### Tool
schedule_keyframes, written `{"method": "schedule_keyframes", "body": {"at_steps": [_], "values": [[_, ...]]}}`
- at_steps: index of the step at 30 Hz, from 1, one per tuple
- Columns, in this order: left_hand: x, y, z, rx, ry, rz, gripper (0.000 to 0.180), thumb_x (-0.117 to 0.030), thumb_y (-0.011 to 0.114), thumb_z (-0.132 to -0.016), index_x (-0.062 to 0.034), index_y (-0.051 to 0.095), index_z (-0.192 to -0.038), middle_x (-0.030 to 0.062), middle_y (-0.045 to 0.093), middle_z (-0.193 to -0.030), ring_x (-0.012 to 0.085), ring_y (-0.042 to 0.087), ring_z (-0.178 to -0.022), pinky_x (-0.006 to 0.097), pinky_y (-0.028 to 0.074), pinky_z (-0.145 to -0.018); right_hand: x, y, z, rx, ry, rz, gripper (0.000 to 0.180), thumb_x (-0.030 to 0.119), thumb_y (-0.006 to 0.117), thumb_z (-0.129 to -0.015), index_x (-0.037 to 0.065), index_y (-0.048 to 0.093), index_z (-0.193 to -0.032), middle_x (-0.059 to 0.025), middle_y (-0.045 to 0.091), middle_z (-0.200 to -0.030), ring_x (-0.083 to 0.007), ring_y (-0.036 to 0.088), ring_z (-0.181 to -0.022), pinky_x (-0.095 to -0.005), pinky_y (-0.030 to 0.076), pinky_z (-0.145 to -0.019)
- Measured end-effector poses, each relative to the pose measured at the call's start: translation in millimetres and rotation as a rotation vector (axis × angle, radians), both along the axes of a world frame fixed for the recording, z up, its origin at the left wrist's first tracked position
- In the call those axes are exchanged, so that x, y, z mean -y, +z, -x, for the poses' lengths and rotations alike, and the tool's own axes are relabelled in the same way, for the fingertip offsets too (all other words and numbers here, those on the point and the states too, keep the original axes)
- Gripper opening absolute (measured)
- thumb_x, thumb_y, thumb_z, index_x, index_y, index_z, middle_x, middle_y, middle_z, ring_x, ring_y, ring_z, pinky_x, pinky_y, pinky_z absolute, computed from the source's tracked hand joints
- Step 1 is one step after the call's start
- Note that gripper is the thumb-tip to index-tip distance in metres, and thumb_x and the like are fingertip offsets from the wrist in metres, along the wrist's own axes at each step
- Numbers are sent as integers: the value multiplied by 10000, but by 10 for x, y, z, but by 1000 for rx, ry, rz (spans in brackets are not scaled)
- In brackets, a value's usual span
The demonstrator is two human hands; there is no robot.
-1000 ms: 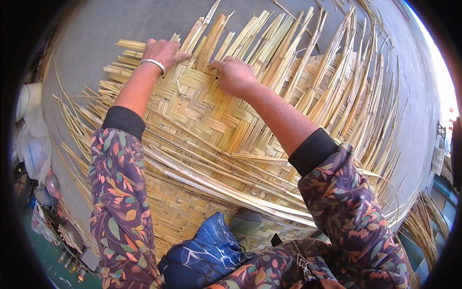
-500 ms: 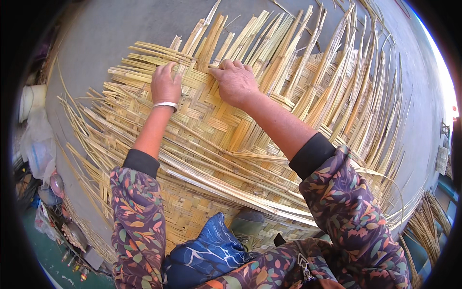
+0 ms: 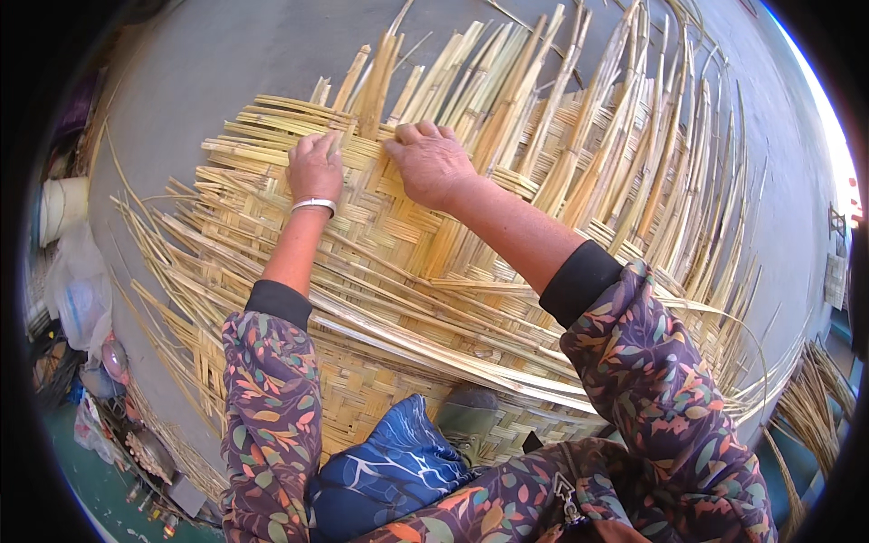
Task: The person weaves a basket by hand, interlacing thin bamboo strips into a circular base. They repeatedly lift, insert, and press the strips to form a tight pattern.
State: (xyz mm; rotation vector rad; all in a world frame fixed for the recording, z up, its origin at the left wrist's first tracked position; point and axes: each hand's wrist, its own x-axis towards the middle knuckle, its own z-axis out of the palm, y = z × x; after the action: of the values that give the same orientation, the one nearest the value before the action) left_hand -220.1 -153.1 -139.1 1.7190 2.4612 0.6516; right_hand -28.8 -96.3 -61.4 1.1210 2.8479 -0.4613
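Woven mat [image 3: 396, 222] tight in the middle, loose at its edges

The mat lies flat on the grey floor [image 3: 181, 77], in front of the person and partly beneath them: a shoe [image 3: 467, 418] rests on its lower section. Both hands are at the upper left, where the finished weave meets the loose ends.

The left hand [image 3: 315, 169], a white bracelet [image 3: 314, 206] at its wrist, has its fingers bent down over the sideways strips [image 3: 243, 149]. The right hand [image 3: 430, 165] is curled at the foot of the upright strips [image 3: 453, 72], just beside the left. The fingertips of both are hidden, so I cannot tell whether either one grips a strip or only presses on it.

As for progress, the middle and the lower section look done — strips cross over and under in a close, stepped pattern. Along the top and the left side, the strips stick out past the weave at uneven lengths, apparently not yet worked in. Long loose strips [image 3: 453, 348] also run across the mat below the hands. By my judgement, a good part is woven and the open margin is what remains — though the far right is too crowded with stalks to judge.
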Motion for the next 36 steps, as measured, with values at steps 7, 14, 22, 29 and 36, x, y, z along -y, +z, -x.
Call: {"method": "schedule_keyframes", "body": {"at_steps": [7, 14, 22, 29, 36], "values": [[189, -78, 50, -98, -103, -45, 339, -226, 580, -847, -166, 591, -1181, 65, 535, -1184, 270, 497, -1093, 390, 411, -932, 634, 387, -1235, -198, -33, -1, 360, 96, 539, -796, 115, 567, -1154, -104, 471, -1287, -281, 373, -1254, -417, 326, -1017], [364, 218, -441, 473, -24, -249, 255, -207, 565, -901, -80, 624, -1113, 67, 615, -1091, 166, 570, -1002, 307, 456, -857, 1281, 649, -2690, 145, -250, -116, 359, 170, 610, -779, 122, 569, -1132, -66, 493, -1248, -268, 410, -1215, -422, 338, -999], [1059, 1223, -1840, 1190, -517, 181, 193, -182, 548, -930, -28, 648, -990, 37, 654, -871, 91, 597, -803, 231, 490, -701, 1149, 597, -2903, 127, -327, -187, 147, 130, 541, -843, 96, 556, -985, -60, 589, -1022, -219, 556, -1003, -370, 416, -892], [1370, 1257, -2428, 1916, -97, 512, 381, -351, 529, -928, -51, 533, -1163, 70, 616, -1005, 159, 614, -868, 283, 503, -744, 1363, 906, -2266, -55, -1, -310, 195, 145, 571, -804, 125, 542, -995, -8, 532, -763, -148, 579, -713, -285, 465, -624], [1168, 1239, -2163, 2090, 86, 276, 217, -209, 578, -904, -53, 599, -1053, 84, 655, -995, 182, 645, -898, 297, 554, -743, 1310, 1039, -2463, 13, -156, 119, 331, 326, 504, -885, 168, 509, -1177, -88, 610, -903, -243, 622, -877, -372, 497, -706]]}}
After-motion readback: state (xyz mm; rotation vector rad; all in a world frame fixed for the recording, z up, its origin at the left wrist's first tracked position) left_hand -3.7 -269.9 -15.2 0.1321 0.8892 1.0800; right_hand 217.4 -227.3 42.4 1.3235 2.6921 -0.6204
